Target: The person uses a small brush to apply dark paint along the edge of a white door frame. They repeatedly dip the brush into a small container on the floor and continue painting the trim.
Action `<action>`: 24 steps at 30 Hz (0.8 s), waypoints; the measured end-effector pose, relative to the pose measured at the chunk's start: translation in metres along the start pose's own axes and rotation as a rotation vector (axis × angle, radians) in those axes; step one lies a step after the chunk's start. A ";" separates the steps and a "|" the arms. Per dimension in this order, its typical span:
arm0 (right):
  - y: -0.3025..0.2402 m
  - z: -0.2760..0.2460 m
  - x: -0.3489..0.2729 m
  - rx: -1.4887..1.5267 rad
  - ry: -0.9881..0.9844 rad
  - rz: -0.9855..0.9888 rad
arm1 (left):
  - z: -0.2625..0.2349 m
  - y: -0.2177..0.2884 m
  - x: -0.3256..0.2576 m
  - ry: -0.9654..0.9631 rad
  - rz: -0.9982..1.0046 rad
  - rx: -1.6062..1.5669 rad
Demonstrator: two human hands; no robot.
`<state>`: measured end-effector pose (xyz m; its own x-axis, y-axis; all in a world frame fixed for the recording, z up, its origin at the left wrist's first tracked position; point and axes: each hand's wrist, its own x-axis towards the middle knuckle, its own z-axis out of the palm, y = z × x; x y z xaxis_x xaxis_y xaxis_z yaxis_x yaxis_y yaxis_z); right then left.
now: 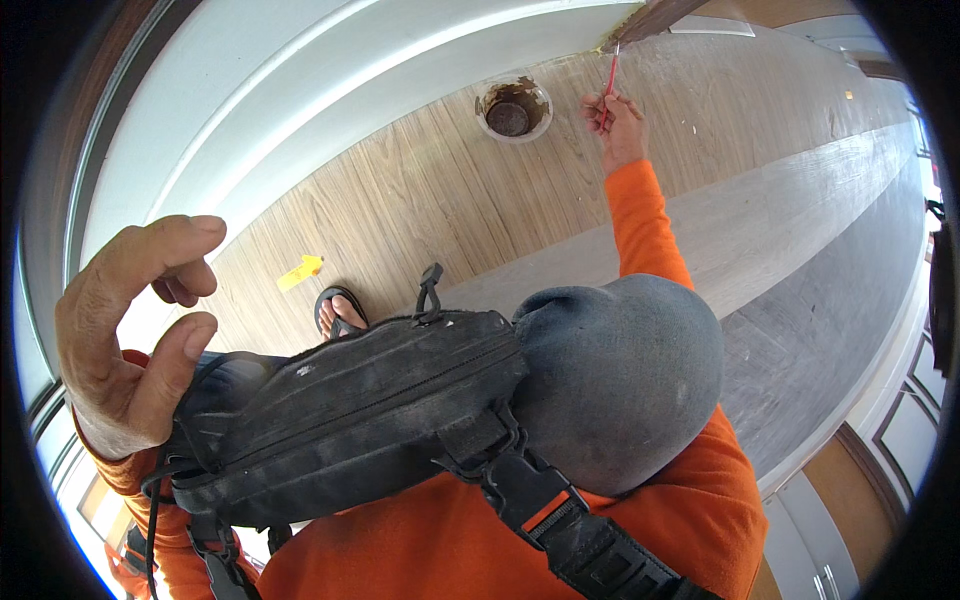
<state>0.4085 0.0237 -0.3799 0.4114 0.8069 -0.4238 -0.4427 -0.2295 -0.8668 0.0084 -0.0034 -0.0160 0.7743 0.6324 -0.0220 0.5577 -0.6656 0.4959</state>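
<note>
My right hand [622, 132] reaches far out and pinches a thin red-handled brush [611, 76]. The brush's tip is at the foot of a brown wooden post [655, 17], where the post meets the floor. To the left of this hand stands a round pale tub [546, 122] with brown liquid residue and smears inside. My left hand [115, 335] is raised at the left, near the white panel. Its fingers are curved and apart from the thumb, and it holds nothing.
A white moulded panel [300, 100] runs along the wood-plank floor [400, 210]. A yellow arrow-shaped marker [301, 272] lies by my sandalled foot [341, 312]. My bent knee [620, 380] and a black strapped bag [350, 410] fill the near middle. A grey floor strip [830, 300] lies to the right.
</note>
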 end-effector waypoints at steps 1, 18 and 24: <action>0.000 0.006 -0.001 0.019 -0.004 0.005 | -0.002 0.002 -0.001 -0.001 -0.004 0.009; 0.010 -0.004 0.007 0.025 -0.036 -0.013 | -0.002 0.001 -0.002 -0.013 -0.001 0.015; -0.001 0.004 -0.009 0.021 0.028 -0.105 | 0.000 -0.001 -0.002 -0.007 0.002 0.014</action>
<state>0.4019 0.0186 -0.3738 0.4786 0.8102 -0.3385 -0.4123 -0.1330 -0.9013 0.0062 -0.0045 -0.0168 0.7775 0.6283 -0.0270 0.5600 -0.6723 0.4842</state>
